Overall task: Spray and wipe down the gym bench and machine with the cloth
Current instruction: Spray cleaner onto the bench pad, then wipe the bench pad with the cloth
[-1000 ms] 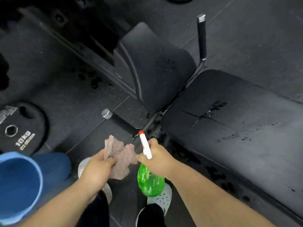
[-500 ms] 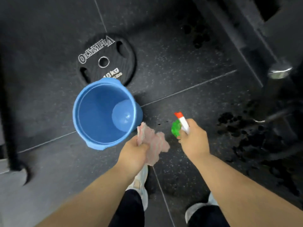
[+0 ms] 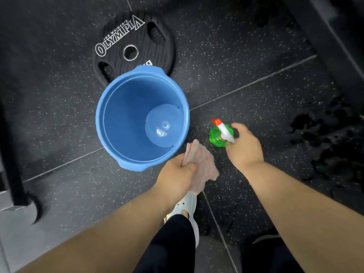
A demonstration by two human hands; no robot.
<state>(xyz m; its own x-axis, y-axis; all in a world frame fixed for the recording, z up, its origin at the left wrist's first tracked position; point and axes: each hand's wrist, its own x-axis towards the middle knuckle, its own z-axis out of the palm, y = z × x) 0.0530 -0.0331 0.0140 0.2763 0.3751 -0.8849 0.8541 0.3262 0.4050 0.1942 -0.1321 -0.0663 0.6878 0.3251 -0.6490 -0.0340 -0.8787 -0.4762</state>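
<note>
My left hand grips a crumpled pink cloth just beside the near rim of a blue bucket. My right hand holds a green spray bottle by its white and orange trigger head, low over the dark rubber floor to the right of the bucket. The bottle is seen from above and its body is mostly hidden under the head and my fingers. The bench is out of view.
A black Olympia weight plate lies flat behind the bucket. Dark machine frame parts run along the right edge and the left edge. Wet dark patches mark the floor at right. My white shoe stands below the cloth.
The view swung from the bench down to the floor and bucket. Both hands came lower, the bottle nearer the floor, the cloth close to the bucket rim.
</note>
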